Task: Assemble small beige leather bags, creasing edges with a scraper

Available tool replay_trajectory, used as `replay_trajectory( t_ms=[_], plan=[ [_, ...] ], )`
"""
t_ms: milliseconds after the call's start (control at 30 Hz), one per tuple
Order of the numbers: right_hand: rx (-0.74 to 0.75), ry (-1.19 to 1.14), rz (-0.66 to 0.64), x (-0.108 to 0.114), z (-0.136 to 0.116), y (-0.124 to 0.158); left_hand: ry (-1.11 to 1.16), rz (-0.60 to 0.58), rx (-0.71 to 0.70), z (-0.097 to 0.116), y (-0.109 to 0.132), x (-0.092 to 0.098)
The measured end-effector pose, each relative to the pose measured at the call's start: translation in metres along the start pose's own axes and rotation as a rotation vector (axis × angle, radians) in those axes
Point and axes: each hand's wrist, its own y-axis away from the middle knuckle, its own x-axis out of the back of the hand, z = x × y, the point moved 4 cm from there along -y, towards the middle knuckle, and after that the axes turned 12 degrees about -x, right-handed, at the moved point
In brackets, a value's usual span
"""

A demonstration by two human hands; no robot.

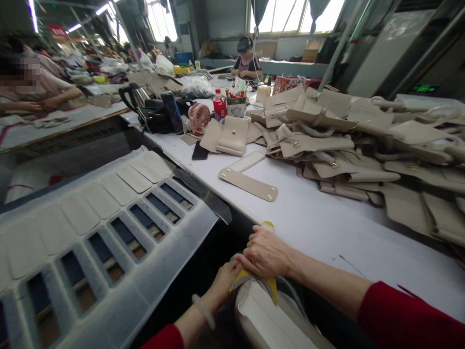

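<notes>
At the lower middle, a pale beige bag (269,317) hangs off the table's near edge, its body pointing toward me. A yellow-faced flap (269,286) shows at its top end. My right hand (267,252) is closed over the top end, and a bit of yellow sticks out past its knuckles. Beside it, my left hand (225,278), with a pale bangle on the wrist, grips the left corner. The two hands touch, and their fingertips are partly hidden. On the white table ahead lies a beige strap piece (249,184) with small pale patches at its ends.
A big pile of beige bag parts (348,140) covers the right side. At left, a translucent slotted rack (156,261) carries flat panels (103,194). Further back stand a pink fan (199,118), a red bottle (219,104) and a dark bag (156,114). Co-workers (247,63) sit beyond.
</notes>
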Motion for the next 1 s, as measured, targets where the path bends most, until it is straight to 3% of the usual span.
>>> replay_trajectory(
  t_ms=[100,200,333,433,600,767,900,1000],
  plan=[
    [-0.018,-0.003,-0.006,0.0,-0.001,0.0,0.082,0.003,-0.098,0.03,0.019,0.012],
    [-0.041,-0.002,-0.007,0.001,-0.002,0.001,0.141,-0.155,-0.196,0.06,0.041,0.012],
    [-0.087,-0.002,-0.008,0.001,-0.003,0.004,-0.003,-0.195,-0.275,0.077,0.048,0.011],
    [-0.116,-0.007,-0.009,0.002,-0.004,0.007,-0.159,-0.207,-0.358,0.084,0.045,0.013],
    [-0.176,-0.032,-0.023,0.002,-0.006,0.015,-0.386,-0.287,-0.371,0.092,0.043,0.012],
    [-0.294,-0.062,-0.032,-0.004,-0.012,0.028,-0.539,-0.29,-0.411,0.096,0.047,0.008],
    [-0.419,-0.082,-0.039,-0.006,-0.02,0.039,-0.516,-0.295,-0.427,0.094,0.05,0.007],
    [-0.487,-0.095,-0.06,-0.006,-0.024,0.046,-0.302,-0.296,-0.348,0.085,0.046,0.007]
  ],
)
